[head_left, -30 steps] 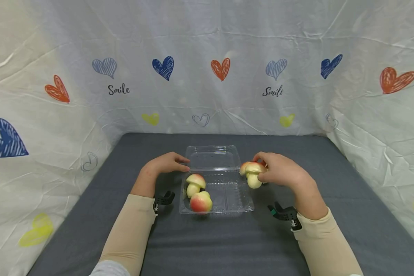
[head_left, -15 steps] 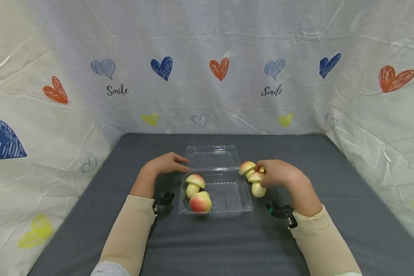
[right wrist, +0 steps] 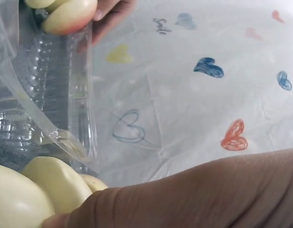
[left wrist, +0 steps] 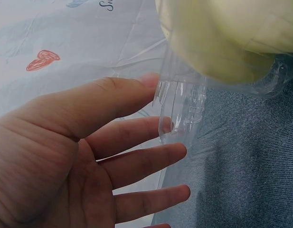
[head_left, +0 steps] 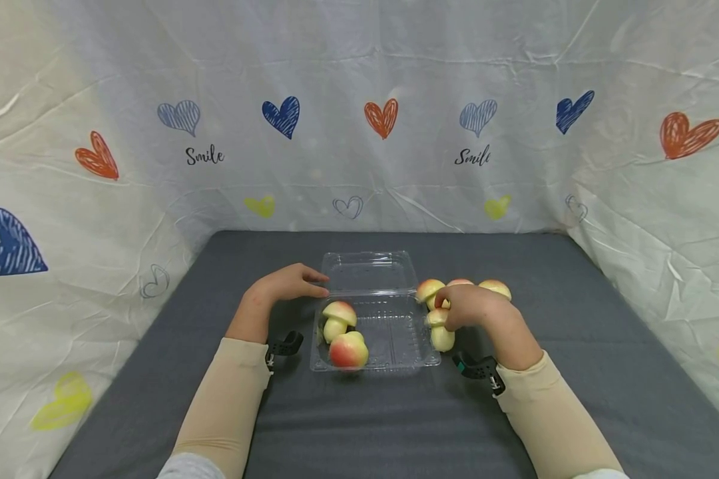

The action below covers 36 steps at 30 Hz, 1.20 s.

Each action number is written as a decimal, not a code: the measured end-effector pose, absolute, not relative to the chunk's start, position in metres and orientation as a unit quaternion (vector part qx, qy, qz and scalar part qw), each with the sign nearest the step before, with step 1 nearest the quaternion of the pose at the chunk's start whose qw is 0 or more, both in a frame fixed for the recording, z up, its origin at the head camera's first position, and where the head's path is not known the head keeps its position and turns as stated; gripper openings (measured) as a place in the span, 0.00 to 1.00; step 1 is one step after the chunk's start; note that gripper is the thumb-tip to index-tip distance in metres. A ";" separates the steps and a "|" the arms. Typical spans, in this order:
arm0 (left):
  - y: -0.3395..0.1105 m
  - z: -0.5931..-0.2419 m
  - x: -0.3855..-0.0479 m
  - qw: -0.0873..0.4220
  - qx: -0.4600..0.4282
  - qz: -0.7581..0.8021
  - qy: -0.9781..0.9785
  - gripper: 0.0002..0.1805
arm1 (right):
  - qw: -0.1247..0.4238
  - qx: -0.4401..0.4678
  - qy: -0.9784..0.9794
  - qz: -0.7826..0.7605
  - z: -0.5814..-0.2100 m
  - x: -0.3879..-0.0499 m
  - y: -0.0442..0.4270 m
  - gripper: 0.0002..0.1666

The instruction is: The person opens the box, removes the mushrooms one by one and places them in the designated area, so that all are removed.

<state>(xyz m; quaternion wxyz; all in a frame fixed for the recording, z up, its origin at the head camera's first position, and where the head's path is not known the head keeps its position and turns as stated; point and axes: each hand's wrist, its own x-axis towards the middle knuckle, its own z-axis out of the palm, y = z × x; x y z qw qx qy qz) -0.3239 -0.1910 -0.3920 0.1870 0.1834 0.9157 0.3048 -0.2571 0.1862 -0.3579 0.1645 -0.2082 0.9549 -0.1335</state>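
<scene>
A clear plastic clamshell box (head_left: pixel 410 332) lies open, its lid (head_left: pixel 368 271) folded back. Inside, at its left, a pale-yellow, red-tinged toy mushroom (head_left: pixel 335 327) sits behind another toy mushroom (head_left: pixel 349 350). My left hand (head_left: pixel 287 282) has its fingers extended at the box's left edge near the hinge; in the left wrist view, the thumb and forefinger (left wrist: pixel 132 135) are at the plastic rim. My right hand (head_left: pixel 476 309) pinches a toy mushroom (head_left: pixel 441 336) by the box's right edge. Its thumb (right wrist: pixel 103 209) shows against the mushroom in the right wrist view.
Beyond the right hand are more toy mushrooms: one (head_left: pixel 429 290) beside the box, one (head_left: pixel 460 282) partly hidden by the fingers, and one (head_left: pixel 494 287) farther right. Dark grey cloth (head_left: pixel 359 426) covers the table. A white curtain (head_left: pixel 359 66) printed with hearts hangs around it.
My right hand has brought the pinched mushroom towards me, then left to the box's right edge, uncovering the mushrooms behind. The left hand has stayed at the box.
</scene>
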 end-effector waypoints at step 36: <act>-0.190 -0.395 -0.327 0.191 0.174 0.297 0.919 0.36 | 0.013 -0.510 0.852 -0.118 -0.391 -0.216 0.089 0.36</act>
